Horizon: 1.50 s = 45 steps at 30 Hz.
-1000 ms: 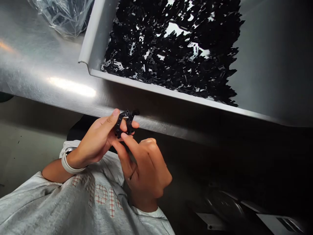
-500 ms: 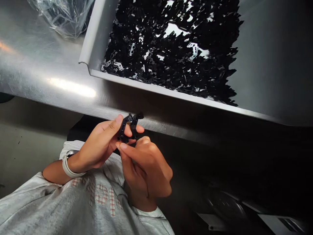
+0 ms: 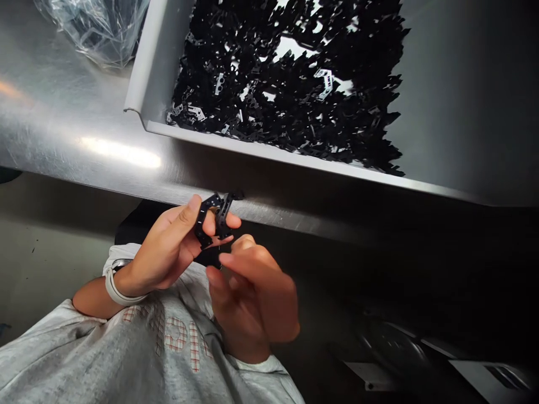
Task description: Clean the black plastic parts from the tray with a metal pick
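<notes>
- Holds a bent black part and a second black part in the left hand, thumb and fingers loosely closed, one finger between the two.
- Aligns both side by side, long axes leaning up and rightward, away from the wrist.
- Poses the right hand just below and to the right of the parts, touching neither, with thumb and forefinger slightly parted around nothing visible.
- Backed by a steel table, a pale tray heaped with black pieces, and a clear plastic bag.
</notes>
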Motion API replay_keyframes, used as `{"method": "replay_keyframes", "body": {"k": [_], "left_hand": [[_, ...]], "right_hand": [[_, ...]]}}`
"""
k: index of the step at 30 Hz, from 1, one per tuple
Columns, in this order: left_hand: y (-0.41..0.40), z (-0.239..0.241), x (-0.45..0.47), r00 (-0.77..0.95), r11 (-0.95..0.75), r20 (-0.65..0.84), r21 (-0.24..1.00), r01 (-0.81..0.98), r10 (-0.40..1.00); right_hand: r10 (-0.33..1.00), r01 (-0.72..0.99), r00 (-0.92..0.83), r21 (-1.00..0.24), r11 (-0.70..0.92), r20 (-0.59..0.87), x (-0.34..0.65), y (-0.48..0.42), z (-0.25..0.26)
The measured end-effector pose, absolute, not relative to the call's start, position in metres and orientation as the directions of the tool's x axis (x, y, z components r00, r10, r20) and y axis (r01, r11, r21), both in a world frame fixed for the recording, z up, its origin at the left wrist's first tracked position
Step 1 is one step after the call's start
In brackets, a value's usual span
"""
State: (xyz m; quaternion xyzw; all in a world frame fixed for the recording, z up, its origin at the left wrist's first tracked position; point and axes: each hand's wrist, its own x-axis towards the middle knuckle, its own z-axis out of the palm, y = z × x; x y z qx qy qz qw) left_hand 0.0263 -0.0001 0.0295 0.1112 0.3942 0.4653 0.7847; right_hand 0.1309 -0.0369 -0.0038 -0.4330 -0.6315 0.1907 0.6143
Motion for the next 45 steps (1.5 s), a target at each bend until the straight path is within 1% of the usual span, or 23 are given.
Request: {"method": "replay_keyframes", "body": {"k": [1,2,4,5,6,8,11,14,17,19,20,21,23,25,27,29,32,34,35,37,40,42,45], "left_hand": [[-0.001,0.03,0.026,0.24,0.527,-0.499,0.582,-0.619,0.833],[-0.001,0.03,0.027,0.228,0.508,-0.475,0.625,-0.592,0.85],[-0.004,0.028,0.026,0.219,0.47,-0.421,0.707,-0.529,0.88],[-0.005,0.026,0.026,0.218,0.45,-0.395,0.741,-0.498,0.892],[-0.006,0.024,0.025,0.217,0.431,-0.372,0.772,-0.467,0.902],[-0.008,0.02,0.022,0.2,0.394,-0.34,0.822,-0.412,0.919],[-0.01,0.015,0.017,0.167,0.349,-0.309,0.871,-0.347,0.936],[-0.01,0.013,0.015,0.155,0.334,-0.299,0.892,-0.305,0.942],[-0.01,0.015,0.016,0.141,0.311,-0.282,0.91,-0.274,0.949],[-0.01,0.017,0.018,0.142,0.263,-0.233,0.93,-0.257,0.962],[-0.009,0.018,0.018,0.148,0.231,-0.199,0.943,-0.241,0.969],[-0.009,0.019,0.018,0.159,0.188,-0.156,0.958,-0.217,0.975],[-0.009,0.02,0.017,0.203,0.104,-0.073,0.984,-0.145,0.976],[-0.008,0.021,0.015,0.244,0.047,-0.028,0.996,-0.07,0.969],[-0.008,0.021,0.012,0.256,0.022,-0.017,1.0,-0.017,0.967],[-0.009,0.022,0.01,0.23,0.015,-0.02,1.0,0.022,0.973],[-0.011,0.023,0.007,0.157,-0.015,0.007,0.999,0.05,0.988],[-0.011,0.025,0.006,0.136,-0.001,-0.01,0.997,0.081,0.991],[-0.011,0.026,0.005,0.14,0.018,-0.032,0.995,0.097,0.99],[-0.01,0.027,0.004,0.166,0.053,-0.073,0.991,0.123,0.983],[-0.008,0.026,0.001,0.206,0.056,-0.084,0.989,0.137,0.975],[-0.008,0.025,0.001,0.233,0.08,-0.108,0.988,0.129,0.966],[-0.008,0.024,0.002,0.279,0.179,-0.186,0.982,0.052,0.942]], "right_hand": [[0.816,0.253,0.185,-0.829,0.499,0.548,0.132,-0.036,-0.003],[0.861,0.188,0.226,-0.888,0.42,0.455,0.133,-0.035,-0.002],[0.951,0.043,0.219,-0.976,0.213,0.217,0.134,-0.034,0.001],[0.978,-0.029,0.176,-0.993,0.116,0.11,0.135,-0.033,0.002],[0.991,-0.096,0.128,-0.994,0.048,0.035,0.136,-0.032,0.003],[0.998,-0.201,0.054,-0.979,-0.018,-0.029,0.137,-0.03,0.005],[0.999,-0.282,-0.006,-0.959,-0.033,-0.033,0.14,-0.029,0.004],[1.0,-0.3,-0.01,-0.953,-0.032,-0.03,0.143,-0.03,0.002],[0.996,-0.26,0.083,-0.966,0.014,-0.008,0.145,-0.03,0.002],[0.988,-0.25,0.154,-0.967,0.051,0.012,0.146,-0.028,0.003],[0.987,-0.262,0.16,-0.964,0.054,0.012,0.145,-0.027,0.004],[0.99,-0.281,0.142,-0.959,0.034,-0.006,0.145,-0.025,0.006],[0.996,-0.327,0.048,-0.943,-0.06,-0.08,0.144,-0.022,0.008],[0.99,-0.379,-0.009,-0.916,-0.133,-0.139,0.143,-0.02,0.01],[0.989,-0.414,0.012,-0.901,-0.128,-0.146,0.143,-0.019,0.01],[0.993,-0.435,0.037,-0.896,-0.089,-0.116,0.144,-0.017,0.01],[0.993,-0.477,-0.04,-0.871,-0.119,-0.114,0.147,-0.016,0.008],[0.987,-0.499,-0.084,-0.852,-0.158,-0.134,0.148,-0.016,0.007],[0.986,-0.492,-0.078,-0.855,-0.164,-0.145,0.148,-0.016,0.006],[0.988,-0.45,-0.023,-0.881,-0.147,-0.153,0.148,-0.016,0.004],[0.988,-0.357,0.05,-0.926,-0.121,-0.148,0.147,-0.017,0.0],[0.987,-0.311,0.058,-0.942,-0.126,-0.151,0.146,-0.017,-0.001],[0.983,-0.235,0.092,-0.963,-0.135,-0.16,0.147,-0.018,-0.003]]}}
